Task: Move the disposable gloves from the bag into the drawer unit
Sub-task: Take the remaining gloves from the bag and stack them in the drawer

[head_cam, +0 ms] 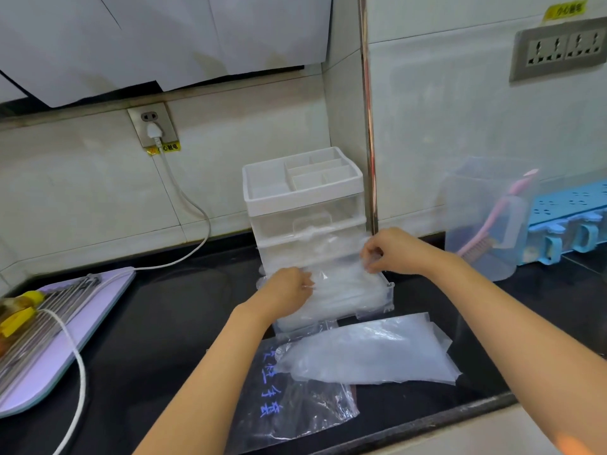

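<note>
A clear plastic drawer unit (pixel 303 205) with a white top tray stands on the black counter against the wall. Its bottom drawer (pixel 387 292) is pulled out and holds a stack of clear disposable gloves (pixel 345 290). My left hand (pixel 289 290) pinches the left edge of that stack over the drawer. My right hand (pixel 391 251) pinches the gloves' right edge near the drawer's back corner. Another pile of clear gloves (pixel 368 353) lies on the counter in front of the drawer, partly on a flat clear bag (pixel 292 412) with blue writing.
A lilac tray (pixel 65 326) with metal skewers and a yellow-capped bottle sits at the left, crossed by a white power cord (pixel 78 366). At the right stand a clear jug (pixel 486 218) holding a pink brush and a blue rack (pixel 571 221). A metal pipe (pixel 369 126) runs up the wall.
</note>
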A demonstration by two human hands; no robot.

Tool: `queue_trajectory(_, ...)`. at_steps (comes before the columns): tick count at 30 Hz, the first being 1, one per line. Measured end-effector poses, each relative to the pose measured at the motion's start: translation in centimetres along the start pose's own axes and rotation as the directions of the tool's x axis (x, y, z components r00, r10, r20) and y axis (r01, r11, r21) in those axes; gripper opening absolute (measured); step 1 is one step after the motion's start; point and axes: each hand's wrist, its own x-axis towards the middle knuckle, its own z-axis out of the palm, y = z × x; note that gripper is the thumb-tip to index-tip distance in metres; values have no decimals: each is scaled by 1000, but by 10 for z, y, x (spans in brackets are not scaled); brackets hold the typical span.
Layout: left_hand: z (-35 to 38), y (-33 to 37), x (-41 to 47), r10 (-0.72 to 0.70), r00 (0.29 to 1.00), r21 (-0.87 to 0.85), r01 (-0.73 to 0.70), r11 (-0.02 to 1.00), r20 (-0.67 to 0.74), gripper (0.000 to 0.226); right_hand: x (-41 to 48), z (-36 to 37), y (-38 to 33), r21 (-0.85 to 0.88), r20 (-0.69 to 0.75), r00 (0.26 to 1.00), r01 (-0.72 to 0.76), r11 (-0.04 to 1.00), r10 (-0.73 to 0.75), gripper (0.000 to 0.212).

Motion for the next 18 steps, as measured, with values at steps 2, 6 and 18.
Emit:
queue_trajectory(2,4,-4,8,-45,997,-22,47,999,68,28,3,0,-2,-63,1,999,-47,997,47,32)
queue_trajectory(6,10,-8,18,-57,993,-69,64,996,104,9,6,-1,-26,112,-126,990,-43,993,57,32)
queue_trajectory(18,6,13,18,-96,990,-371,52,927,-101,26,39,69,-33,-41,240,963,-113,993,119,49)
